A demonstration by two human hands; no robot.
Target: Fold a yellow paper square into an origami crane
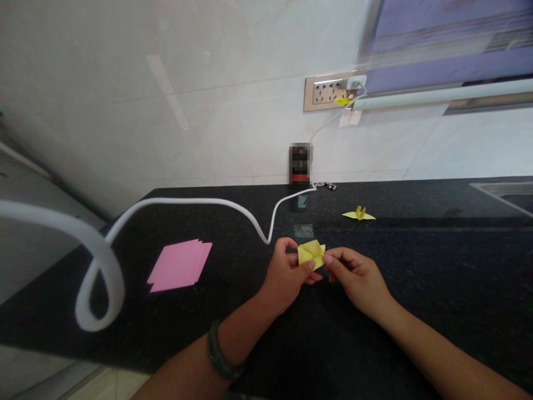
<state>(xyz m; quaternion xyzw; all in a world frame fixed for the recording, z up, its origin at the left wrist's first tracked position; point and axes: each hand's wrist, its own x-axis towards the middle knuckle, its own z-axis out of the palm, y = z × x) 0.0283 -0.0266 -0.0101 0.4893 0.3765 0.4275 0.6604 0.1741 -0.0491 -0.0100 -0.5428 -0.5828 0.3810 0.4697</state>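
Note:
A small piece of folded yellow paper (pixel 308 253) is held up between my two hands, above the black countertop (pixel 250 333). My left hand (pixel 287 275) grips its left and lower part, with the thumb pressed on the front face. At the paper's right edge, my right hand (pixel 353 278) pinches a corner between thumb and fingers. Creases and a partly raised flap show on the paper. Farther back to the right, a folded yellow paper crane (pixel 359 214) rests on the counter.
To the left lies a stack of pink paper sheets (pixel 181 265). A thick white cable (pixel 200 201) loops across the left side toward a phone-like device (pixel 300 165), blurred, against the wall. Above is a wall socket (pixel 328 93) with a plugged-in charger (pixel 356 83). A sink edge (pixel 499 194) shows at right.

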